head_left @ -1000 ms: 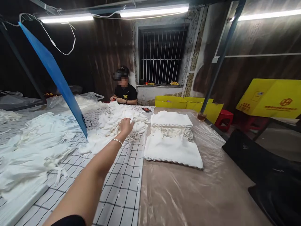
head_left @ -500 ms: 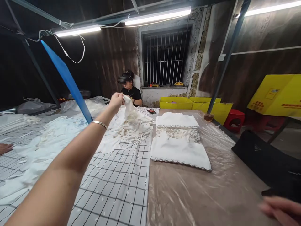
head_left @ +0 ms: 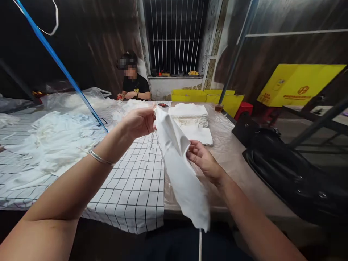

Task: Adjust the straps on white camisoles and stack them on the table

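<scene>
A limp white garment (head_left: 179, 166) hangs between my hands over the front edge of the table, with a thin strap dangling from its lower end. My left hand (head_left: 143, 121) pinches its upper corner. On the other side, my right hand (head_left: 202, 159) is closed on the garment's right edge, thumb in front. Behind it, a stack of folded white garments (head_left: 190, 109) lies on the plastic-covered part of the table, partly hidden by the held piece. To the left spreads a loose heap of white garments (head_left: 57, 137) on the checked cloth (head_left: 127, 195).
A blue pole (head_left: 65, 74) slants up from the table on the left. Across the table sits another person (head_left: 136, 85), near a phone (head_left: 163, 105). A glass of brown drink (head_left: 219, 108) stands at the far right, and a black bag (head_left: 288, 170) lies along the right edge.
My left hand has drawn the white garment from the far pile back towards me. My right hand has come in from the lower right and taken its edge. The view has tilted down.
</scene>
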{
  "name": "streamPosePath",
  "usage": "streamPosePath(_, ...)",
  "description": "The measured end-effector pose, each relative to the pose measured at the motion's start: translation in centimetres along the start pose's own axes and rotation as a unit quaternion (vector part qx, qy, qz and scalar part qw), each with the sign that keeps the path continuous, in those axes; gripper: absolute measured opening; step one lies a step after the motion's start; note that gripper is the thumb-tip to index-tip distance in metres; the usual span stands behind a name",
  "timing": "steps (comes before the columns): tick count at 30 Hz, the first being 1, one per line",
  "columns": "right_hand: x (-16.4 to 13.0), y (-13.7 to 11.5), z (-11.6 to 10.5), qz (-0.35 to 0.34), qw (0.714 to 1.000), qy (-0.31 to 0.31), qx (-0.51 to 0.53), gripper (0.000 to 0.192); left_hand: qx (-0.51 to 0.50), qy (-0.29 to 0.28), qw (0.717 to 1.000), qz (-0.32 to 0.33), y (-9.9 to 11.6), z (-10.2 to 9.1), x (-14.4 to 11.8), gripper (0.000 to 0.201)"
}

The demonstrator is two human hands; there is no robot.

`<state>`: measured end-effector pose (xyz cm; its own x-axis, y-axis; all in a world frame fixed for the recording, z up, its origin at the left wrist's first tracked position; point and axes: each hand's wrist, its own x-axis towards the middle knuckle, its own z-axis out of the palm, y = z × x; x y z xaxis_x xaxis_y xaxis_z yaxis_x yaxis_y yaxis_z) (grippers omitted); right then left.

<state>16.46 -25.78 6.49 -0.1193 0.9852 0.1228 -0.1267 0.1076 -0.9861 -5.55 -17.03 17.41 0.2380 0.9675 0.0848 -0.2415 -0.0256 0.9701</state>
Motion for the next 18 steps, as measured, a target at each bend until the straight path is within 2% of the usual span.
streamPosePath(2, -0.9, 0.2, -0.6, 0.044, 0.998, -0.048, 0.011, 0.045, -0.01, -0.055, 0.997, -0.045, -1.7, 0.8, -1.2, 0.014)
streamPosePath(3, -1.2, 0.6, -1.2, 0.052, 0.998, -0.042, 0.008, 0.041, -0.021, -0.079, 0.995, -0.059, -2.6, 1.0, -1.4, 0.013)
streamPosePath(4, -1.4, 1.2, -1.9, 0.047, 0.999, -0.011, -0.003, 0.039, -0.032, -0.092, 0.993, -0.065, -3.7, 1.1, -1.5, 0.012)
streamPosePath(6, -1.7, 2.8, -3.5, 0.012, 0.993, 0.107, -0.057, 0.04, -0.039, -0.092, 0.991, -0.091, -6.4, 1.1, -1.3, 0.013)
streamPosePath(8, -2.0, 4.9, -4.6, -0.007, 0.971, 0.206, -0.124, 0.042, -0.027, -0.052, 0.987, -0.147, -9.5, 1.1, -0.8, 0.016)
streamPosePath(9, -2.2, 5.9, -4.8, -0.003, 0.965, 0.22, -0.145, 0.042, -0.019, -0.028, 0.983, -0.179, -10.9, 1.2, -0.6, 0.017)
streamPosePath(11, -2.3, 7.5, -4.4, 0.008, 0.97, 0.185, -0.156, 0.042, -0.011, -0.001, 0.973, -0.232, -13.2, 1.6, -0.4, 0.017)
streamPosePath(13, -2.1, 8.3, -3.2, 0.007, 0.978, 0.124, -0.166, 0.045, -0.013, -0.021, 0.966, -0.257, -14.3, 2.4, -0.3, 0.018)
streamPosePath(15, -1.2, 8.3, -2.0, 0.01, 0.976, 0.095, -0.195, 0.05, -0.014, -0.061, 0.964, -0.258, -14.4, 3.3, -0.3, 0.019)
streamPosePath(18, 0.4, 7.0, -1.7, 0.084, 0.979, 0.047, -0.181, 0.044, -0.002, -0.099, 0.971, -0.22, -13.5, 3.7, 0.3, 0.017)
